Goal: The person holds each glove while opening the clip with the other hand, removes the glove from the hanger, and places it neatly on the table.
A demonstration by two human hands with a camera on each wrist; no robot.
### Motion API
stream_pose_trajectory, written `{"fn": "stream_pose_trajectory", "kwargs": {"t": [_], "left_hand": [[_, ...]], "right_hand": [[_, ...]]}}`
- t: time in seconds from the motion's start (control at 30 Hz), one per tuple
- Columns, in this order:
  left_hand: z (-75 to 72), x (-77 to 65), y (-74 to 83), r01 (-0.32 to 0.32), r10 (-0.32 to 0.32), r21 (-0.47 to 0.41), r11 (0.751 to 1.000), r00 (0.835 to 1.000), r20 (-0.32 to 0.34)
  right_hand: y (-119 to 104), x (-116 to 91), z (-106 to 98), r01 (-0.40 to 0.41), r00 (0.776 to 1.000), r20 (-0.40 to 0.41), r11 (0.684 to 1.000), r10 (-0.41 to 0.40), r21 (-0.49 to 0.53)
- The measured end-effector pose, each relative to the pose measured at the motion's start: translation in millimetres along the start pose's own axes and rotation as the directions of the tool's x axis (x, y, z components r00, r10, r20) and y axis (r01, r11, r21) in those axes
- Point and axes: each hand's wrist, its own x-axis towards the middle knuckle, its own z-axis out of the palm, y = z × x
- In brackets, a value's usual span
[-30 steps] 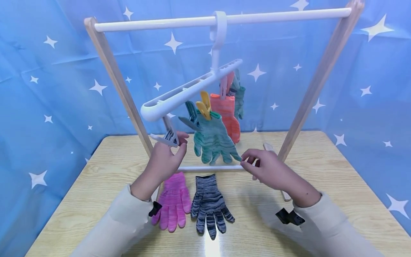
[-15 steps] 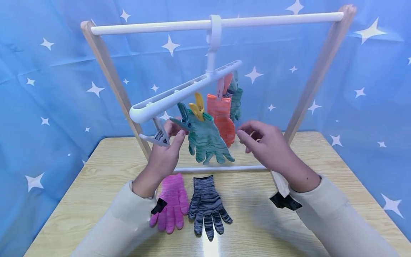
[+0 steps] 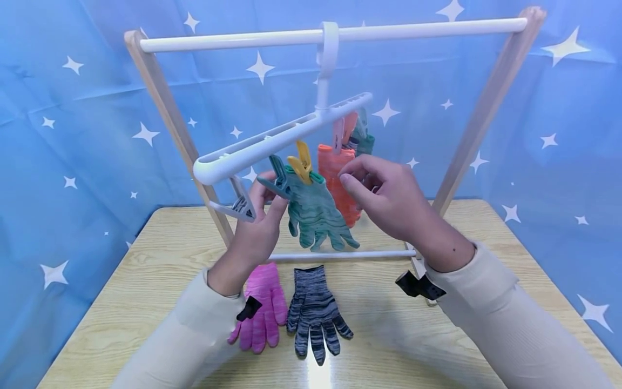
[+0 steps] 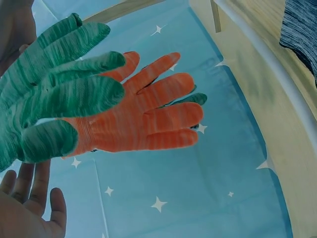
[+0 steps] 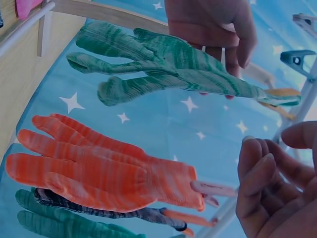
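Observation:
A green striped glove [image 3: 318,208] hangs by its cuff from a yellow clothespin [image 3: 301,163] under the white hanger [image 3: 262,149]. My left hand [image 3: 257,227] is at its left, fingers extended partly behind the glove; whether they touch it is unclear. My right hand [image 3: 389,197] is raised to the glove's right, in front of an orange glove [image 3: 335,165]. Its fingers are loosely bent and nothing is between them in the right wrist view. The orange glove hangs farther back from a pink clothespin [image 5: 213,188].
A pink glove [image 3: 262,308] and a grey-black glove [image 3: 316,308] lie on the wooden table [image 3: 131,302]. A dark teal clothespin [image 3: 277,181] and a grey clothespin [image 3: 238,202] hang at the hanger's near end. Wooden posts [image 3: 486,113] carry the white rail [image 3: 427,28].
My right hand has let go of the green glove's fingertip and risen leftward toward the cuff. My left hand has moved up beside the glove. The hanger's near end has swung slightly left.

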Motion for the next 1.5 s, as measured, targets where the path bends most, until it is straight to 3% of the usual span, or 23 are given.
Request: {"fn": "stream_pose_trajectory", "kwargs": {"t": [0.33, 0.63, 0.83, 1.17, 1.27, 1.5], "left_hand": [[5.0, -0.7, 8.7, -0.01, 0.01, 0.01, 1.0, 1.0, -0.028], [7.8, -3.2, 9.9, 0.022, -0.022, 0.008, 1.0, 0.997, -0.076], [10.6, -6.0, 10.9, 0.029, -0.029, -0.008, 1.0, 0.995, -0.093], [12.9, -6.0, 18.0, 0.136, -0.13, 0.065, 0.989, 0.988, -0.089], [13.5, -5.0, 19.4, 0.126, -0.12, 0.067, 0.99, 0.989, -0.085], [15.3, -2.1, 16.7, 0.026, -0.026, -0.012, 1.0, 0.998, -0.052]], "right_hand": [[-12, 7, -3, 0.019, 1.0, 0.004, 0.999, -0.02, 0.038], [-27, 12, -2, 0.04, 0.999, 0.026, 0.993, -0.043, 0.11], [-32, 16, 1, 0.033, 0.999, 0.039, 0.995, -0.037, 0.09], [-39, 26, 5, 0.044, 0.995, 0.086, 0.997, -0.049, 0.063], [-40, 28, 5, 0.056, 0.994, 0.089, 0.997, -0.06, 0.048], [-43, 33, 4, 0.059, 0.994, 0.088, 0.998, -0.06, 0.012]]}}
